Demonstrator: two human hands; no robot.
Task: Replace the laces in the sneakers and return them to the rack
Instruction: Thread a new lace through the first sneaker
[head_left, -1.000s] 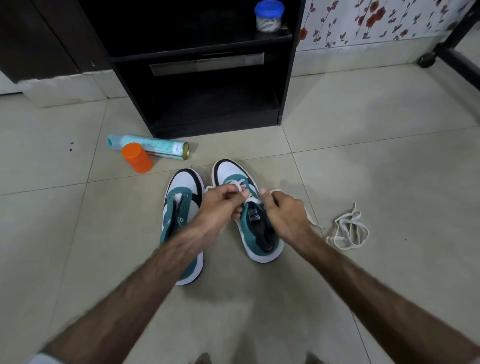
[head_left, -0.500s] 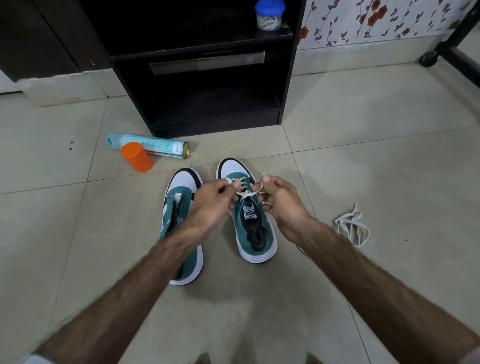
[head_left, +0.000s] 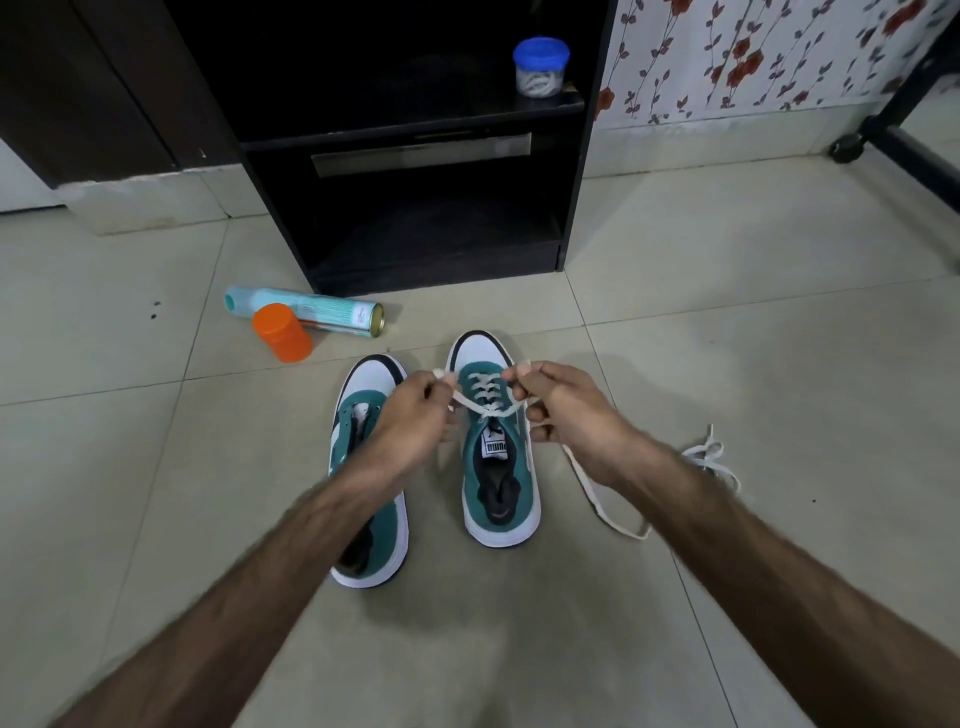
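Right-hand green-and-white suede sneaker (head_left: 498, 457) on tiled floor (head_left: 727, 364), toe toward black rack (head_left: 415, 156). Left hand (head_left: 410, 415) and right hand (head_left: 566, 410) each pinch an end of its white flat lace (head_left: 485, 395), drawn sideways across the shoe's long axis.

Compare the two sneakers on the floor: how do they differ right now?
The right sneaker has a white lace crossed through its eyelets; the left sneaker shows bare eyelets. Both the left hand and the right hand pinch the lace ends over the right sneaker; the left sneaker lies untouched, partly hidden by the forearm. Both are teal and white, toes toward the rack.
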